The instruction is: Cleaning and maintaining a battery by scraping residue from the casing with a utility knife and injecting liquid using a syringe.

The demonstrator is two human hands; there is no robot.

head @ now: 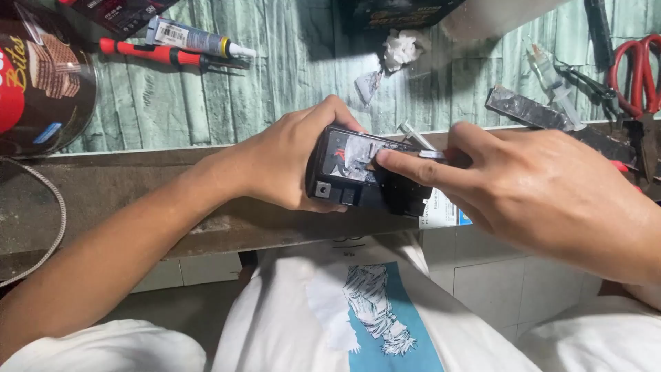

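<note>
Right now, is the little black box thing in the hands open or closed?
Open. The small black plastic device, held by the left hand, has no cover on its top face; silvery inner parts show where the right hand fingertip presses.

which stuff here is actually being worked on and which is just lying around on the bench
In hand:
- black phone, back open, gripped by left hand
- thin metal tool in right hand, forefinger pressing inside the phone

Lying about:
- red screwdriver
- glue tube
- red scissors
- round tin
- crumpled tissue
</note>
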